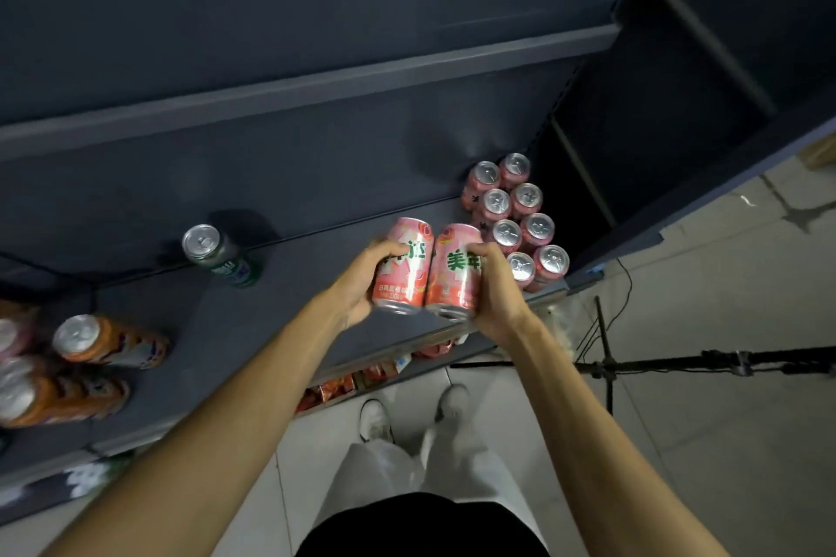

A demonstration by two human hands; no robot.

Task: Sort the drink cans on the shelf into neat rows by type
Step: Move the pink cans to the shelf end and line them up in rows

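Two pink cans are held side by side above the grey shelf (294, 285). My left hand (366, 280) grips the left pink can (405, 280); my right hand (495, 289) grips the right pink can (452, 280). Both cans tilt with their bases toward me. At the shelf's right end several pink cans (515, 217) stand upright in two neat rows. A lone green can (221, 256) stands at the back of the shelf, left of my hands. Several orange cans (108, 341) stand at the far left.
An upper shelf board (316, 90) runs above. Red snack packets (334, 389) fill the shelf below. A black stand (678, 364) and cables cross the tiled floor at right. My legs and shoes (375, 418) are close to the shelf front.
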